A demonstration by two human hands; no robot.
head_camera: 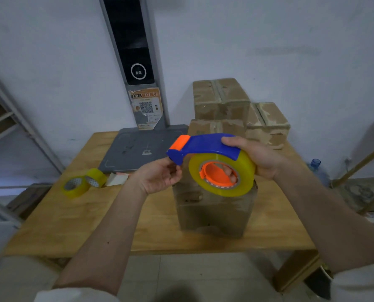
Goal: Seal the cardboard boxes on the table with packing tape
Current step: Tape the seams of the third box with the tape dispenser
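Observation:
My right hand [258, 156] grips a blue and orange tape dispenser [203, 146] loaded with a yellowish roll of clear tape [222, 176], fingers through the orange core. It is held in the air above a cardboard box [214, 212] standing on the wooden table [83, 225]. My left hand [159, 176] is under the dispenser's front end, fingers curled at the blue tip; whether it pinches the tape end I cannot tell. Three more cardboard boxes [221, 99] with tape on their seams are stacked at the back of the table.
Two loose tape rolls [75, 186] lie on the table's left part beside a small white slip [116, 179]. A grey scale with a tall screen column [138, 149] stands at the back. A metal rack is at far left, a water bottle [315, 165] at right.

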